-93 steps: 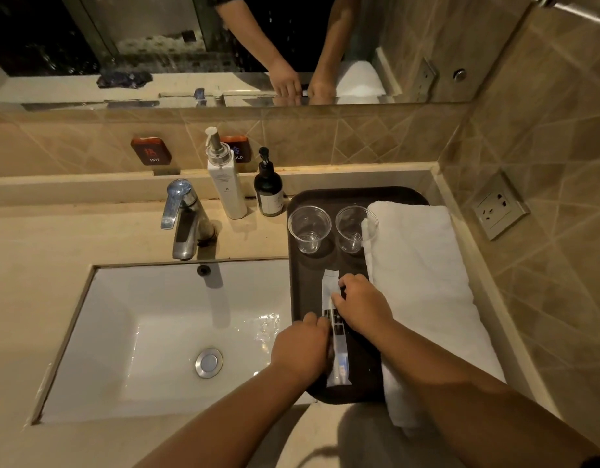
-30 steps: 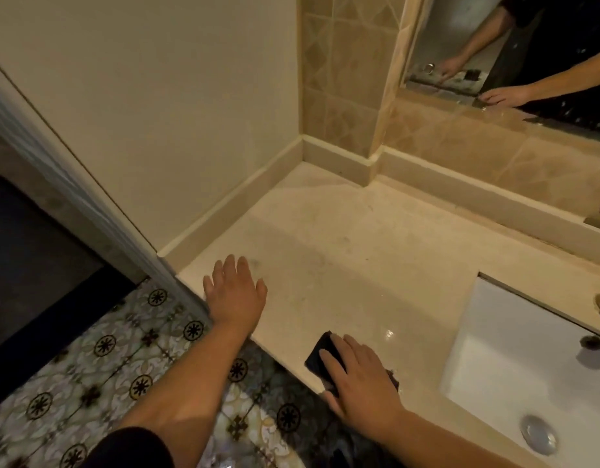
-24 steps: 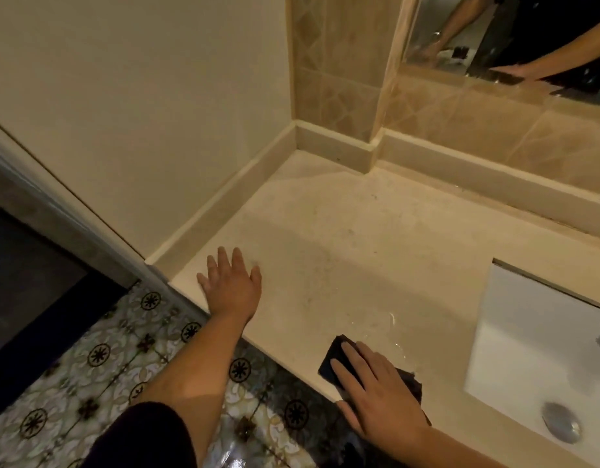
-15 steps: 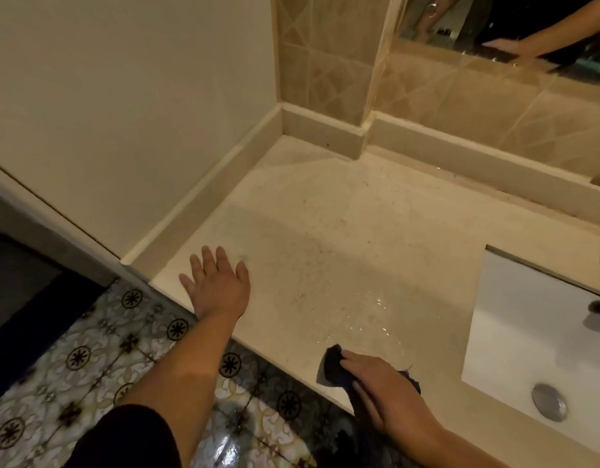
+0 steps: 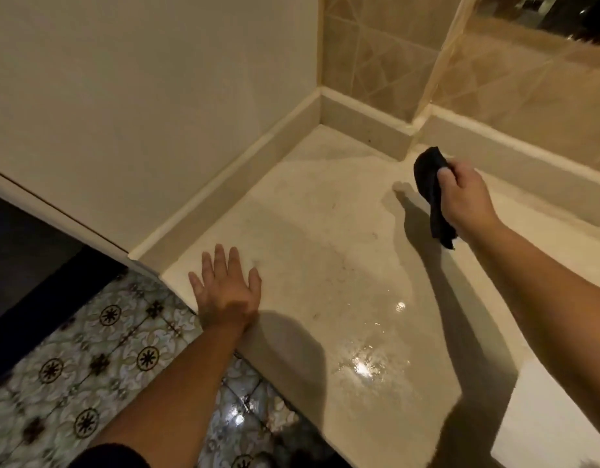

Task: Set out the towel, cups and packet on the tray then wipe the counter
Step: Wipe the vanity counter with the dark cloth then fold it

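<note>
Head view: right hand (image 5: pixel 464 194) clenched around dark cloth (image 5: pixel 431 194), left hand (image 5: pixel 226 288) flat, fingers spread, on counter (image 5: pixel 325 231).

Warm, dim yellowish light falls from above and behind the camera. Both forearms throw long, hard-edged shadows across the counter (image 5: pixel 325 211), running toward 11 o'clock. Small bright glints sparkle on a wet patch near 5 o'clock, and the patterned floor tiles (image 5: pixel 89 366) catch another highlight. The doorway at 9 o'clock is nearly black. Wide-angle distortion bends the wall lines at the edges. The left hand (image 5: pixel 226 288) and the tiles look slightly smeared.
</note>
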{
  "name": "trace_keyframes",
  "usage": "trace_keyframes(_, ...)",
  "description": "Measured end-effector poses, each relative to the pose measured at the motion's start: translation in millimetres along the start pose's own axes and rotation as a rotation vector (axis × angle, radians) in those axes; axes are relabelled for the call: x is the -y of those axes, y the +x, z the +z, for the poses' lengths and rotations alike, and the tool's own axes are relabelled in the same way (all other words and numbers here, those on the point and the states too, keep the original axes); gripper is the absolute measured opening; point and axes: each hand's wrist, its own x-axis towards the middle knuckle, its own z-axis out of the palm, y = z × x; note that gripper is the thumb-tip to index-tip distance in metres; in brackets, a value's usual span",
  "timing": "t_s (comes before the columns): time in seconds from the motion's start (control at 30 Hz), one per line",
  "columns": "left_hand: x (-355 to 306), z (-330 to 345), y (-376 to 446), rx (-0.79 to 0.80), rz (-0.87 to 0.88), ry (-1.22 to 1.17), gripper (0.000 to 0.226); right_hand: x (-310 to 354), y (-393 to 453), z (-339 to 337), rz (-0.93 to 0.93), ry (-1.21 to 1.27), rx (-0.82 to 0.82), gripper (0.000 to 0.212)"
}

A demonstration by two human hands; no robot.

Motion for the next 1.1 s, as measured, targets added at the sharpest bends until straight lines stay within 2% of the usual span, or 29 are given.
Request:
trace_keyframes(0.07, -2, -2, -2, -0.048, 0.009, -0.011, 0.062, -8, 39, 30, -0.114, -0.223, 0.040, 0.035)
trace_keyframes(0.2, 0, 1, 2, -0.002, -0.012, 0.031, 0.063, -21, 63, 78, -0.497, -0.558, 0.224, 0.030)
trace_keyframes(0.37, -1, 1, 0, -0.010, -0.007, 0.014, 0.067, -22, 64, 85, -0.582, -0.726, 0.288, 0.035)
trace_keyframes(0.5, 1, 2, 1, -0.002, -0.009, 0.024, 0.068, -4, -7, 104, -0.659, -0.663, 0.459, 0.053)
trace_keyframes(0.63, 0, 5, -2, -0.061, 0.021, 0.008, 0.061, 8, -120, 119, -0.844, -0.573, 0.510, 0.045)
trace_keyframes(0.7, 4, 7, 1, 0.009, 0.009, 0.021, 0.064, 6, -173, 118, -0.863, -0.526, 0.541, 0.045)
trace_keyframes(0.87, 7, 7, 2, 0.030, 0.040, -0.007, 0.066, -8, -284, 120, -0.818, -0.505, 0.600, 0.052)
trace_keyframes(1.0, 6, 4, 0, 0.052, 0.034, -0.006, 0.066, -6, -316, 116, -0.762, -0.465, 0.617, 0.055)
trace_keyframes(1.1, 5, 2, 1, 0.062, 0.030, -0.009, 0.066, 3, -334, 110, -0.705, -0.317, 0.669, 0.051)
